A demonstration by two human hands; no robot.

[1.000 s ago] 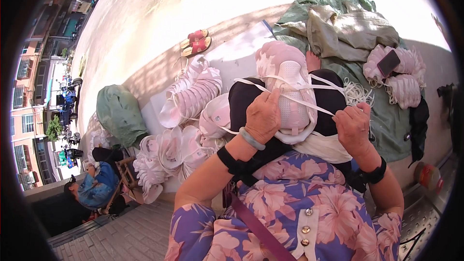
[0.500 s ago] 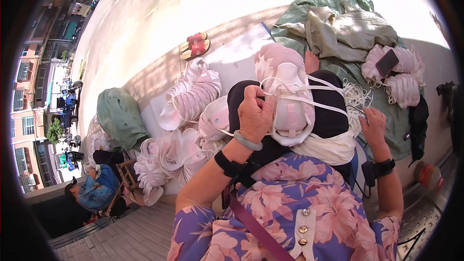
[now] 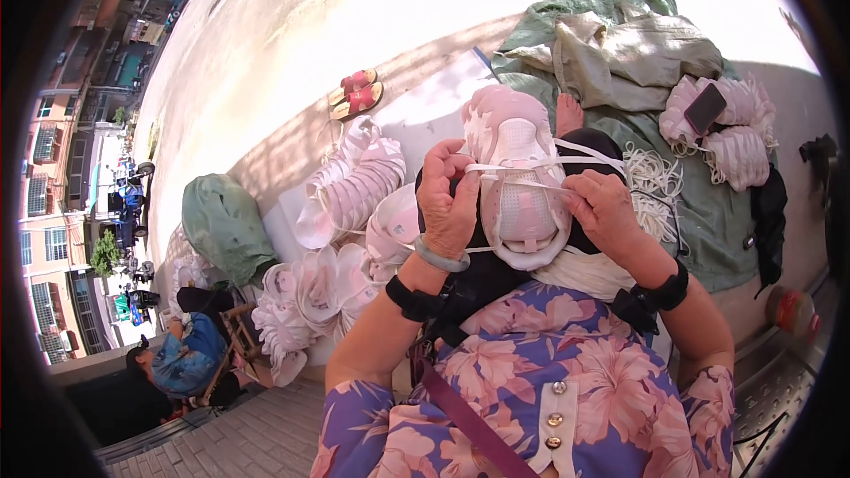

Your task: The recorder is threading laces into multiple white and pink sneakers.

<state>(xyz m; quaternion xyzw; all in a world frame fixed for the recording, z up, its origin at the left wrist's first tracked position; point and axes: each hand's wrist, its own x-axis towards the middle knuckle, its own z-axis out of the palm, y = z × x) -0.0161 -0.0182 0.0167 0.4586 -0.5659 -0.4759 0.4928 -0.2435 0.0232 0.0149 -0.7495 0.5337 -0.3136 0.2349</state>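
A pale pink and white shoe upper [image 3: 506,108] lies across my lap, on dark trousers. White shoelace [image 3: 522,179] runs over its tongue and opening. My left hand [image 3: 445,204] is closed at the left edge of the upper, pinching the lace between thumb and finger. At the opposite edge, my right hand [image 3: 611,215] is bent over the upper with its thumb and fingertips pinched on the lace. The lace stretches between both hands. Another length of it passes above my right hand toward a loose heap of white laces [image 3: 653,181].
Several nested shoe uppers [image 3: 363,181] are at the left, by a green sack [image 3: 226,223]. Red sandals [image 3: 359,97] lie beyond. A phone [image 3: 705,109] rests on bundled uppers at the right, over green cloth [image 3: 717,239]. Another person [image 3: 190,350] sits at the far left.
My right hand has come left from beside the lace heap to the upper and now pinches the lace. My left hand has shifted slightly left, still holding lace.
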